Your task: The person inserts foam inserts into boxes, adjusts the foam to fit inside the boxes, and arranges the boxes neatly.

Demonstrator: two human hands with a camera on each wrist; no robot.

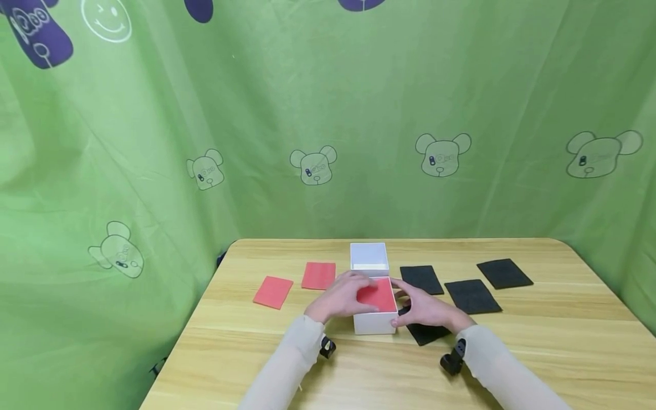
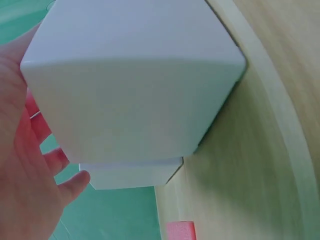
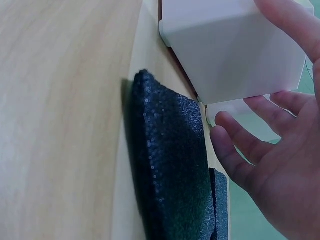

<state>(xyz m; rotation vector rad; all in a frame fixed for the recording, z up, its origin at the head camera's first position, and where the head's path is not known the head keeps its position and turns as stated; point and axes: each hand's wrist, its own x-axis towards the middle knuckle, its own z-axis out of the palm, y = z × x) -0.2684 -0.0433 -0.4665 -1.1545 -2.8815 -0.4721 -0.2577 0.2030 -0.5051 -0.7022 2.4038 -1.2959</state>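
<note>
Curtain lettering point(image 1: 31, 21) at ten o'clock is unreadable; red squares point(image 1: 319, 276) lie at nine. The left hand point(image 1: 344, 296), grip spread, spans a red sheet point(image 1: 380, 295) in the central white box point(image 1: 376, 323); the right hand point(image 1: 427, 307) grips its three-o'clock edge, near black squares point(image 1: 473, 296).

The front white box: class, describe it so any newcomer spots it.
On the wooden table, the left hand and right hand are both at the front white box. Unlike the back box directly beyond it, it shows a red square inside its rim.

This is a curtained-off workspace, with green bear-print cloth point(image 1: 369, 85) hung around a wood-grain table point(image 1: 225, 359).
</note>
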